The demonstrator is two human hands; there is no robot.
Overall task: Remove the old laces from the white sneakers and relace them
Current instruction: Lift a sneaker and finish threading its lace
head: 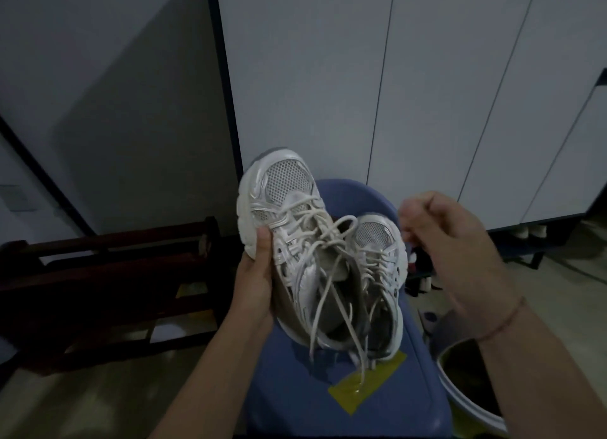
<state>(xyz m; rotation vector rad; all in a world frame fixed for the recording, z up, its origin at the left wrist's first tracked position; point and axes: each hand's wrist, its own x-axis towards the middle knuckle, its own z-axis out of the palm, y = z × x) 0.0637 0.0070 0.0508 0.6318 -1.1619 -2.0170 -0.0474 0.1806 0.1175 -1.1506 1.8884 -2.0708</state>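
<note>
The left hand (258, 274) is gripping one white mesh-toed sneaker (282, 192) by its thick sole, toe up, with its round laces (323, 294) hanging loose. The second sneaker (377, 238) is lying at the far edge of the blue plastic stool (289, 389). The right hand (453, 241) is curled and blurred, and I cannot tell if it is holding anything.

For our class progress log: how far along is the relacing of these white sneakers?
Done: white lace ends hang loose, untied. In hand: left hand grips the raised white mesh sneaker. Left: both are threaded, including the second white sneaker on the blue plastic seat.
</note>
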